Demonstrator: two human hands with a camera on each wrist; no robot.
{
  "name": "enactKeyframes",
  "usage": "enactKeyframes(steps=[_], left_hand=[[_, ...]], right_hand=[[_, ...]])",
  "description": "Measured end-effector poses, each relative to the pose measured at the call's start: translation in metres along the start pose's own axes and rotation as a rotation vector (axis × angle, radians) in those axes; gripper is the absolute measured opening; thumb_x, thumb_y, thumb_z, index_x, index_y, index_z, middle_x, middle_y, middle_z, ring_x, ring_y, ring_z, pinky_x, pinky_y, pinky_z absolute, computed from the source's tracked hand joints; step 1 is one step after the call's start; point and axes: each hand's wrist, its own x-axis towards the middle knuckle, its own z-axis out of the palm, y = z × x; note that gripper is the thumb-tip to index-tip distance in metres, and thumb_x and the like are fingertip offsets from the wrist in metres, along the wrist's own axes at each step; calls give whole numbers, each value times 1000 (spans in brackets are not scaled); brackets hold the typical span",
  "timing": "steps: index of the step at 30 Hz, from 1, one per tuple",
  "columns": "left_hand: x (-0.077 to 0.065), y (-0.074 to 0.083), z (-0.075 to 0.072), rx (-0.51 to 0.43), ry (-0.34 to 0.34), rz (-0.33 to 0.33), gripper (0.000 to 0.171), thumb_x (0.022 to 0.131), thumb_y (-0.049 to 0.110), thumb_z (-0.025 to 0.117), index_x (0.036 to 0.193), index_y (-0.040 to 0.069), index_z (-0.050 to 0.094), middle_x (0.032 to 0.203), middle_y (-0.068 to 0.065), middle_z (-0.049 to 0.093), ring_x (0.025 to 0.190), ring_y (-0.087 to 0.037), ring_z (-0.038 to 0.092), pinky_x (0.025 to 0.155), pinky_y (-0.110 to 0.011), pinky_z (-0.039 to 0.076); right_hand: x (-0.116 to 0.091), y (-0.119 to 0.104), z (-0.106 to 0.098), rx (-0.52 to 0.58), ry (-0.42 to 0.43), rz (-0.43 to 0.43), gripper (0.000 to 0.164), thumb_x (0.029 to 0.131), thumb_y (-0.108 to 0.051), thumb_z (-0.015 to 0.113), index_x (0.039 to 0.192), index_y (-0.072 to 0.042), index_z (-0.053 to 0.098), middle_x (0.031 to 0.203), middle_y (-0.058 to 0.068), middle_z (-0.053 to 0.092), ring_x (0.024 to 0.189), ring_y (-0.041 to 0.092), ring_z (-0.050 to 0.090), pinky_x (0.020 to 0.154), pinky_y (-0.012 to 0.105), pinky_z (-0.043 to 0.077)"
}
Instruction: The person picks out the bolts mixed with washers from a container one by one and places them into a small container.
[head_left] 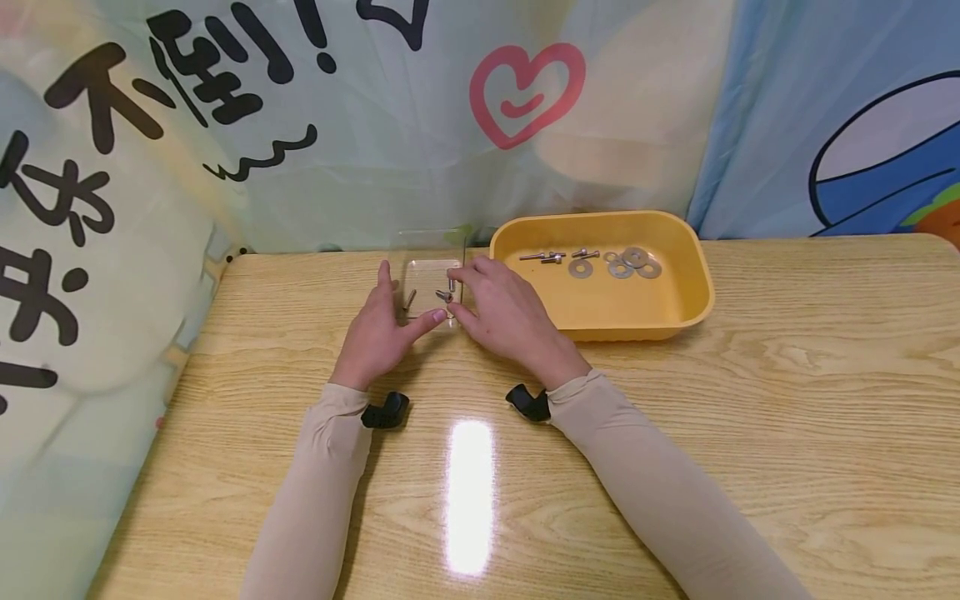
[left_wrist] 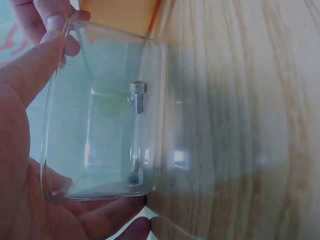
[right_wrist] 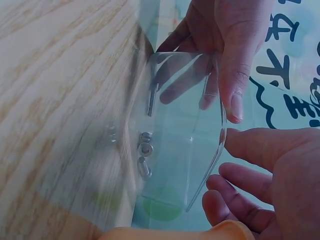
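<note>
A clear plastic box (head_left: 427, 271) stands on the table, left of the yellow tray. Several metal screws (right_wrist: 145, 149) lie on its floor; one socket-head screw (left_wrist: 137, 97) shows clearly in the left wrist view. My left hand (head_left: 377, 335) grips the box from the left, thumb along the near rim and fingers round the side wall. At the box's right rim is my right hand (head_left: 510, 310), thumb tip touching or very near the edge. Its fingers are loosely bent, and the right wrist view shows nothing held between them.
Right of the box sits a yellow tray (head_left: 630, 312) with several screws (head_left: 551, 257) and several flat washers (head_left: 636, 257). The wooden table (head_left: 810, 400) ends at the back against a printed cloth (head_left: 637, 108). Black devices (head_left: 386, 411) are worn at both wrists.
</note>
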Motion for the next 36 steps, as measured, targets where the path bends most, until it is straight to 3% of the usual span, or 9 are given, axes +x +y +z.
enactKeyframes(steps=[8, 20, 29, 36], left_hand=[[-1, 1, 0, 0, 0, -3, 116, 89, 62, 66, 160, 1, -3, 157, -25, 34, 143, -40, 36, 114, -53, 33], [0, -1, 0, 5, 2, -5, 117, 89, 65, 65, 161, 3, -3, 156, -24, 36, 143, -39, 36, 114, -53, 33], [0, 0, 0, 9, -3, -15, 115, 90, 64, 65, 161, 3, -3, 156, -23, 36, 142, -39, 37, 114, -51, 34], [0, 0, 0, 8, -5, -17, 115, 90, 63, 65, 161, 3, -3, 157, -23, 35, 144, -38, 36, 115, -50, 32]], right_hand=[[-1, 0, -3, 13, 3, 14, 43, 96, -25, 70, 133, -4, 65, 120, 12, 61, 107, 26, 56, 91, 41, 50], [-2, 4, -11, 46, 8, 53, 42, 98, -26, 67, 134, -6, 63, 132, 14, 58, 124, 30, 53, 102, 45, 46], [-5, 9, -17, 81, 81, 69, 39, 97, -23, 67, 131, -5, 65, 127, 12, 60, 119, 29, 54, 97, 44, 48], [-7, 16, -22, 78, 72, 104, 40, 98, -23, 67, 134, -5, 64, 123, 13, 59, 110, 29, 55, 93, 43, 48]])
